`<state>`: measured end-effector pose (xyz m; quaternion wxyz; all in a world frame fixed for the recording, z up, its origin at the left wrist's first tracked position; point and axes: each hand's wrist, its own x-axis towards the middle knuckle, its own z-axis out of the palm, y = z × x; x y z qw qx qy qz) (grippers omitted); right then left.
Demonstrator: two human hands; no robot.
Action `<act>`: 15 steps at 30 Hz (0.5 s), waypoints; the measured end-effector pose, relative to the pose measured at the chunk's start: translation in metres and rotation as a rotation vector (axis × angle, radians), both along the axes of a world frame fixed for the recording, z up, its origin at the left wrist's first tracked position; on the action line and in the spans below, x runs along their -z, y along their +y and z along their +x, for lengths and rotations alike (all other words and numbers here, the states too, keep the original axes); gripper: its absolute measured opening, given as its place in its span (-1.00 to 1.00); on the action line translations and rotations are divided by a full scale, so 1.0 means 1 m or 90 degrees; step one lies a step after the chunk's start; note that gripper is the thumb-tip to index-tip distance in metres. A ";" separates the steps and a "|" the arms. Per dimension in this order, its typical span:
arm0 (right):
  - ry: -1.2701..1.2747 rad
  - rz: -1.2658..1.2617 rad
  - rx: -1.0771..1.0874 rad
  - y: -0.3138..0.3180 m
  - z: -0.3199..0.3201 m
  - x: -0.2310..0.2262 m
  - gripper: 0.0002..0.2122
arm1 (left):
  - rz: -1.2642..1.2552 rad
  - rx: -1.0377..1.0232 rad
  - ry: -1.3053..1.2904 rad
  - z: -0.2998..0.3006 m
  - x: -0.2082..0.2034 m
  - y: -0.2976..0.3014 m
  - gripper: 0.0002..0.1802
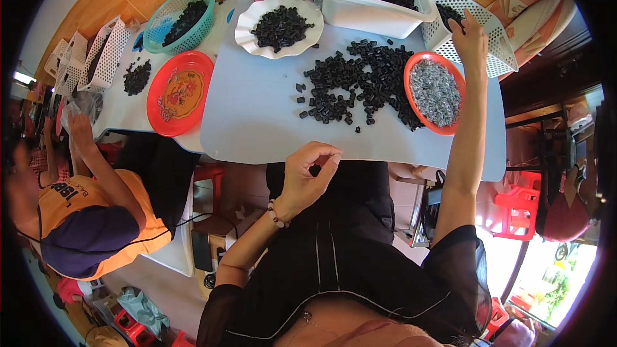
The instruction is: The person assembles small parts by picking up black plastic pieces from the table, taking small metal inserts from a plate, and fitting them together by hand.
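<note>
My left hand [311,177], with a beaded bracelet, is raised in front of the table's near edge. Its thumb and fingertips are pressed together, and whatever lies between them is too small or hidden to name. My right arm stretches far forward, and the right hand [470,37] is over a white perforated basket [495,38] that contains small black parts. Its fingers are apart, with nothing visible in them. Beside that arm stands an orange-rimmed bowl [411,93] full of small clear parts. A spread of small black parts [360,80] lies on the light-blue table [257,115].
A white tub [373,22] and a scalloped white plate [244,32] contain more black parts. On the left table are a red plate [154,99] and a green basket [209,22]. Another person in an orange-and-navy top [96,225] sits there. Red stools [517,209] stand right.
</note>
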<state>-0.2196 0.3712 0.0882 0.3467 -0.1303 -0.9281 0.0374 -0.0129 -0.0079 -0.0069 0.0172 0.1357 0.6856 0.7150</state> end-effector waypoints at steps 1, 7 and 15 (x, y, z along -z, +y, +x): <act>0.036 -0.074 -0.097 -0.016 0.014 0.000 -0.75 | -0.001 -0.007 -0.005 0.000 0.002 -0.001 -0.91; -0.010 -0.135 -0.378 -0.106 0.099 0.024 -0.90 | -0.008 0.023 0.004 -0.007 0.003 -0.003 -0.94; -0.065 -0.080 -0.305 -0.130 0.109 0.080 -0.91 | -0.070 0.016 0.026 -0.004 -0.006 0.000 -0.95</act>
